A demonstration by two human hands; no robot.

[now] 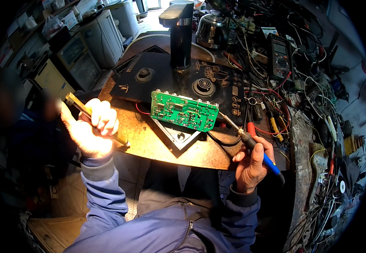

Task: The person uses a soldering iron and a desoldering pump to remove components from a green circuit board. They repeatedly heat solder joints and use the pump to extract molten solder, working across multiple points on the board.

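In my left hand (93, 126), the fingers are wrapped round a yellow, tube-shaped desoldering pump (78, 103), its narrow tip pointing down to the right over the tabletop. My right hand (254, 162) grips a soldering iron (271, 164) by its blue and dark handle. The iron's metal tip reaches up-left to just beside the right edge of a green circuit board (185, 111). That board lies tilted, solder side showing, between my hands against a black double-kettle base (166, 80). Under it is a metal-coloured corner plate (178, 138).
A brown wooden table (149, 147) carries all this. A black column (180, 42) rises from the base, with a glass kettle (211, 30) behind it. To the right are a multimeter (281, 57), yellow-handled pliers (276, 128) and tangled wires (314, 84). A person (50, 105) is at the left.
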